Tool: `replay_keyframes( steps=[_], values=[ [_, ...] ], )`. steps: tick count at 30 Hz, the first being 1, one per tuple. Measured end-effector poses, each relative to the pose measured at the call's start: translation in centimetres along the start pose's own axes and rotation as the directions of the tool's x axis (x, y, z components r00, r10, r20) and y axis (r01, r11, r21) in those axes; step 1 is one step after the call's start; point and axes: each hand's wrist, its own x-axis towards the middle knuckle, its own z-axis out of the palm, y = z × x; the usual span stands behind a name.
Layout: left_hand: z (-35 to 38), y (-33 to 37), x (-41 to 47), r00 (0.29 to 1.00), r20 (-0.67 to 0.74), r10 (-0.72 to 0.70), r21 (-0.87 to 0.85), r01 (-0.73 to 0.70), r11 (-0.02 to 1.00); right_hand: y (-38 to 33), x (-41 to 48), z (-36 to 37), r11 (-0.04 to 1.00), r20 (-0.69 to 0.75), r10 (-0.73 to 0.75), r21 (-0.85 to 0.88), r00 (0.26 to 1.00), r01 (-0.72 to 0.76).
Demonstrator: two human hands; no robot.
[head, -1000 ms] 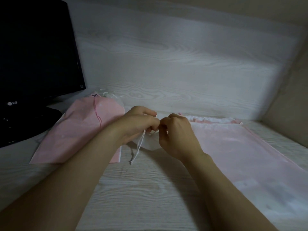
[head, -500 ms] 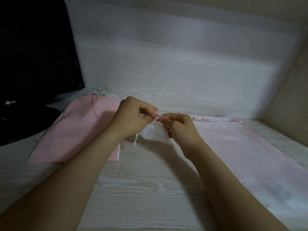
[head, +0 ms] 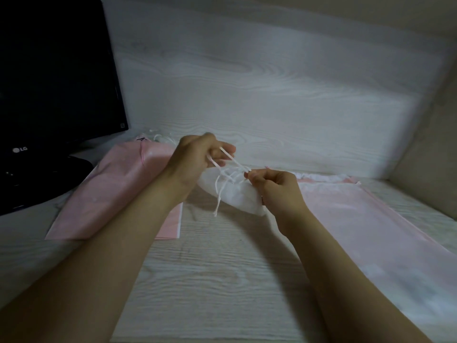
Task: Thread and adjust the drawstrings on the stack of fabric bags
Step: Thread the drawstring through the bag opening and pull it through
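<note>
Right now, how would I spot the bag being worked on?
From the black monitor, go right past the flat pink bag. The small white bag sits between the left hand and right hand. Unlike its flat pink neighbours, it is white, bunched, drawstring pulled out.

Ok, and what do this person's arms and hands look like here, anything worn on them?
Nothing worn that shows. The left hand and right hand are ungloved, with no rings, watch or bracelet visible. The left forearm and right forearm are bare down to the frame's lower edge: no sleeve or cuff comes into view.
</note>
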Motion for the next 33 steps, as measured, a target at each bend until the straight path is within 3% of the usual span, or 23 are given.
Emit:
replay_keyframes(
  steps=[5, 9, 11, 14, 16, 18, 24, 33],
  values=[
    [-0.2, 1.1, 0.1, 0.992, -0.088, -0.085, -0.403, 0.043, 0.914, 0.0, 0.0, 0.1, 0.993, 0.006, -0.046, -0.106, 0.999, 0.047],
    [-0.5, 1.1, 0.5, 0.981, -0.088, -0.171, -0.455, 0.113, 0.883, 0.2, -0.1, 0.1, 0.983, 0.016, -0.083, -0.164, 0.996, 0.084],
    [-0.4, 0.7, 0.7, 0.976, -0.168, -0.14, -0.352, 0.073, 0.933, 0.2, -0.2, 0.2, 0.972, 0.059, -0.084, -0.215, 0.995, 0.095],
    [-0.8, 0.2, 1.0, 0.933, -0.36, 0.004, -0.062, -0.028, 0.998, 0.2, -0.3, 0.0, 0.956, 0.083, -0.067, -0.279, 0.994, 0.087],
    [-1.3, -0.1, 1.0, 0.878, -0.447, 0.174, 0.224, -0.078, 0.972, 0.5, 0.1, -0.4, 0.928, 0.038, -0.09, -0.359, 0.995, 0.098],
    [-1.6, -0.3, 0.9, 0.841, -0.473, 0.264, 0.434, -0.038, 0.9, 0.7, 0.4, -0.7, 0.896, -0.012, -0.114, -0.434, 0.993, 0.098],
    [-2.1, -1.1, 0.7, 0.853, -0.411, 0.322, 0.659, 0.034, 0.751, 0.9, 0.8, -0.9, 0.854, -0.128, -0.125, -0.518, 0.984, 0.042],
    [-1.9, -1.7, 0.4, 0.879, -0.31, 0.362, 0.83, 0.066, 0.553, 1.4, 1.2, -1.2, 0.808, -0.167, -0.096, -0.588, 0.981, -0.022]
  ],
)
